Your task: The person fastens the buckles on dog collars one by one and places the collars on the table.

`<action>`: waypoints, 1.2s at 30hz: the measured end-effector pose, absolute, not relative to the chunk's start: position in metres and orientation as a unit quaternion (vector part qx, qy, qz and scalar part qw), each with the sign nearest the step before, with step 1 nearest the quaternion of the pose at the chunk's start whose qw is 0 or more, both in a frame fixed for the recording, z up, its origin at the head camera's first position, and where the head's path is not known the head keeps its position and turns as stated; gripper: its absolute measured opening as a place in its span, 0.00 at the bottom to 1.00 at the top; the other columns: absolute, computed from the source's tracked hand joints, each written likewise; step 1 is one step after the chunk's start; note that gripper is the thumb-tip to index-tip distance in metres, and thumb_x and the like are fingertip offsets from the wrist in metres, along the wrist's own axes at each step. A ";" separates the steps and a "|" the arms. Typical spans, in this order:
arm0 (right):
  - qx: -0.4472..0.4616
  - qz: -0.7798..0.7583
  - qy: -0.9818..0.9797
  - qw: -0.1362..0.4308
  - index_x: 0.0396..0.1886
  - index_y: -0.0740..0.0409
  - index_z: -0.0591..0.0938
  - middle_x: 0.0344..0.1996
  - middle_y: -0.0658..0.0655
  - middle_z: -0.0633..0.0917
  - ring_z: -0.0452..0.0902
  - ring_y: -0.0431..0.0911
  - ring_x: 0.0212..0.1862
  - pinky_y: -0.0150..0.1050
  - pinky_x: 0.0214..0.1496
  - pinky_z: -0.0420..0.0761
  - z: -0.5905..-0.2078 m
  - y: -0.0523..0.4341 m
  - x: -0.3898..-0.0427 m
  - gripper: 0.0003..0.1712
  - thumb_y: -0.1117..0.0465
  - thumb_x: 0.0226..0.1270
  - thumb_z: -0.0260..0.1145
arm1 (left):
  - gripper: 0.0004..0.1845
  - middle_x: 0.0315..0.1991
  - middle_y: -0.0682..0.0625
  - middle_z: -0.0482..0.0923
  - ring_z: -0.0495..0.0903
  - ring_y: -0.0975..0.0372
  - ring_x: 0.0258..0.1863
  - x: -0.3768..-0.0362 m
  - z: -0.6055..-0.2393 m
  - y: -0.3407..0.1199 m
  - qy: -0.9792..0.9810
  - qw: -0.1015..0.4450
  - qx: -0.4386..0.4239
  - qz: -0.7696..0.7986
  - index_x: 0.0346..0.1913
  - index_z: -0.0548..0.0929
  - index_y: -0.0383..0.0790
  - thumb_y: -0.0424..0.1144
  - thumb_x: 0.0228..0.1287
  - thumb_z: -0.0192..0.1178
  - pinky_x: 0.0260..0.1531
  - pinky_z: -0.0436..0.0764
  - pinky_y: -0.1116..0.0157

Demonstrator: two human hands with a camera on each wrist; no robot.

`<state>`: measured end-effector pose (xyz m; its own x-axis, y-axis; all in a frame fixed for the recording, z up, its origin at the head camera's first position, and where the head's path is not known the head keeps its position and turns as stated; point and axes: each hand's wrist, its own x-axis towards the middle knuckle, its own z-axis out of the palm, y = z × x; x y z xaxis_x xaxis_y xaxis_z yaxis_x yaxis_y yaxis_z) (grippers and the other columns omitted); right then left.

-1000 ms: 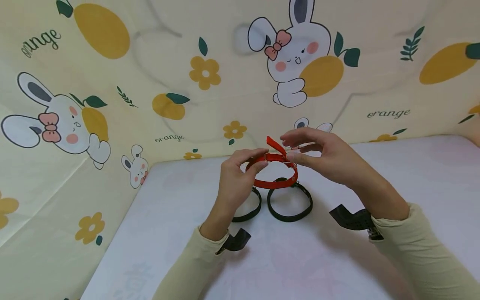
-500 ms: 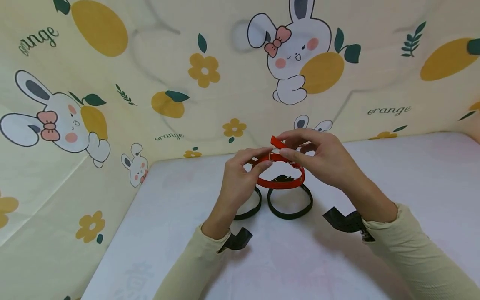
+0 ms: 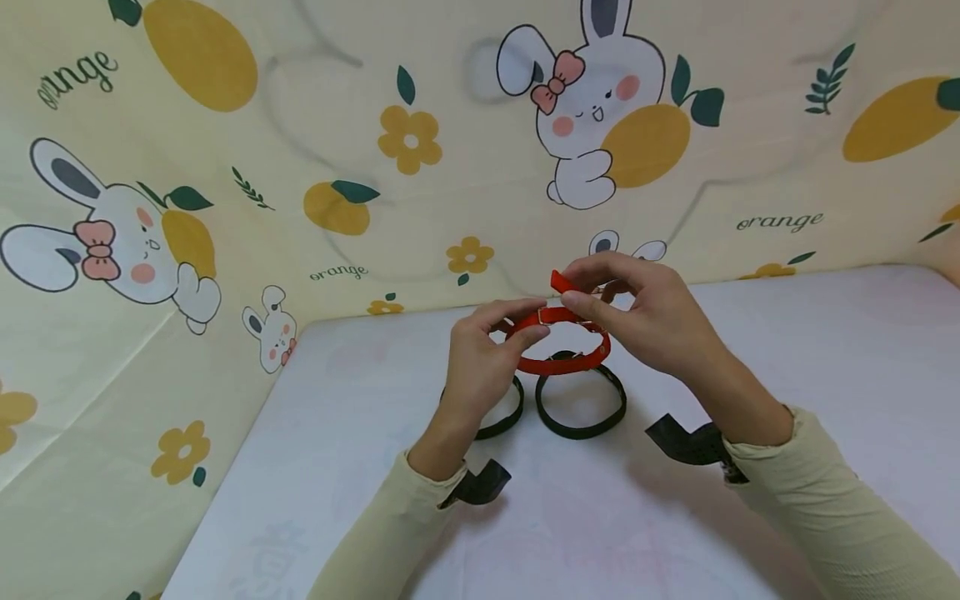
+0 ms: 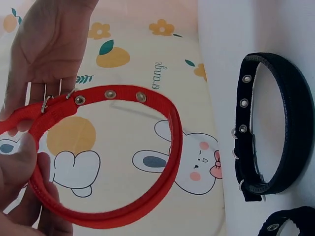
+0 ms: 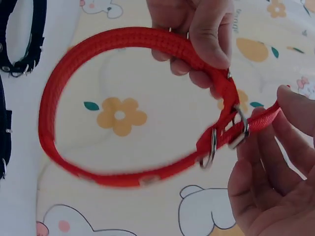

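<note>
Two hands hold red collar; backdrop reads "orange".

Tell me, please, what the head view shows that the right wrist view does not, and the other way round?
Only the head view shows both cream sleeves, the white table, and two black collars lying whole side by side under the hands. Only the right wrist view shows the metal buckle and D-ring up close, with the strap end passing through the buckle. Both show the red collar held off the table, the left hand gripping the loop and the right hand pinching its free end.
</note>
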<state>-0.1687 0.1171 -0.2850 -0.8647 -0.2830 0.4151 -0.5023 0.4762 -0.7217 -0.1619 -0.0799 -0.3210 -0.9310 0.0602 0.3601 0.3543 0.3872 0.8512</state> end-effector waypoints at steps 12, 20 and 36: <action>0.224 0.433 -0.863 0.134 0.50 0.42 0.89 0.40 0.48 0.88 0.76 0.41 0.40 0.32 0.35 0.76 -0.282 0.122 -0.164 0.14 0.51 0.65 0.72 | 0.13 0.41 0.51 0.87 0.77 0.61 0.43 -0.158 -0.321 -0.080 -0.813 0.191 -0.105 -0.540 0.48 0.90 0.45 0.34 0.59 0.71 0.42 0.79 0.61; 0.222 0.406 -0.880 0.107 0.46 0.42 0.90 0.39 0.50 0.88 0.76 0.47 0.40 0.37 0.32 0.77 -0.281 0.122 -0.165 0.13 0.51 0.62 0.74 | 0.13 0.42 0.51 0.87 0.76 0.61 0.44 -0.156 -0.321 -0.079 -0.813 0.191 -0.113 -0.538 0.48 0.89 0.43 0.33 0.60 0.70 0.39 0.80 0.59; 0.237 0.383 -0.888 0.089 0.44 0.39 0.91 0.37 0.50 0.86 0.75 0.47 0.37 0.37 0.29 0.75 -0.283 0.121 -0.164 0.11 0.53 0.61 0.74 | 0.12 0.41 0.50 0.88 0.75 0.61 0.43 -0.155 -0.321 -0.078 -0.813 0.203 -0.126 -0.531 0.47 0.90 0.42 0.32 0.59 0.69 0.36 0.79 0.66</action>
